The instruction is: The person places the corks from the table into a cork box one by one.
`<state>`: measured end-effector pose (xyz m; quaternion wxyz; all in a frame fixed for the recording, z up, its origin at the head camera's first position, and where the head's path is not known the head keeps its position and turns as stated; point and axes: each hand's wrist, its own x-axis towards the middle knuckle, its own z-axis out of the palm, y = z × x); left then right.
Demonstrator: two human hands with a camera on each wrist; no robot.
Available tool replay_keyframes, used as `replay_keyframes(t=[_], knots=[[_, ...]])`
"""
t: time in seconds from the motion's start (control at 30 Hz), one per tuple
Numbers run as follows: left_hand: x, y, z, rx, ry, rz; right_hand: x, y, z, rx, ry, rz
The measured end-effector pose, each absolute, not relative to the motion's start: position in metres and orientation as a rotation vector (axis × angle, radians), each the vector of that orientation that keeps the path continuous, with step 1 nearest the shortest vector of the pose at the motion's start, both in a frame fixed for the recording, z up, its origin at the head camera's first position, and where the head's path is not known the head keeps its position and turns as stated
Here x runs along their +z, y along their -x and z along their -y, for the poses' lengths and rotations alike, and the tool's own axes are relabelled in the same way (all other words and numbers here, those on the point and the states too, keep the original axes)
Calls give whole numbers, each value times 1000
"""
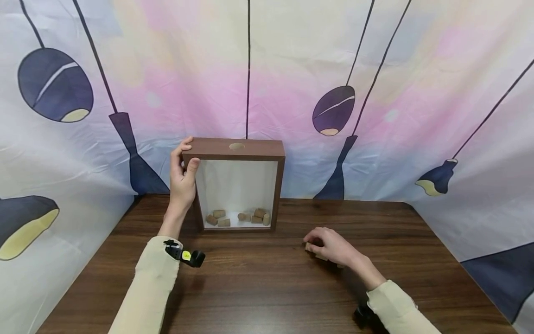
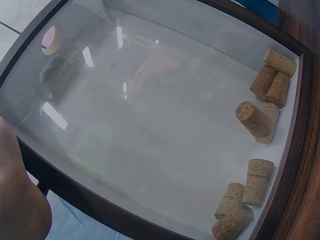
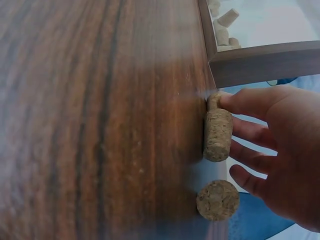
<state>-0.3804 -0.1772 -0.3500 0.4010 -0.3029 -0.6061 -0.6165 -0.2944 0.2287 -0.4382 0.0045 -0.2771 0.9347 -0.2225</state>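
Upright glass-fronted frame (image 1: 239, 150), loose corks (image 3: 218, 135) on table

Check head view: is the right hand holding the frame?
No: the right hand rests on corks on the table; the left hand grips the frame.

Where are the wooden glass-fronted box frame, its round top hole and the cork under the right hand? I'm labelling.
wooden glass-fronted box frame (image 1: 240, 150), head view, top board.
round top hole (image 1: 236, 146), head view, opening.
cork (image 3: 217, 135), right wrist view, side.

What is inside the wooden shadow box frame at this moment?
Several corks lie loose along the bottom of the frame, behind its glass; about seven show. The rest of the interior looks bare white. The left hand grips the frame's edge.
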Motion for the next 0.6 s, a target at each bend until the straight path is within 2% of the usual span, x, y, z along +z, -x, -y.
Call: replay_keyframes(t=[0.3,0.6], knots=[[-337,358,171,-1566,754,1549,-425,297,-219,-686,911,-3012],[-336,357,170,-1569,743,1547,-393,296,-209,-812,954,-3020]])
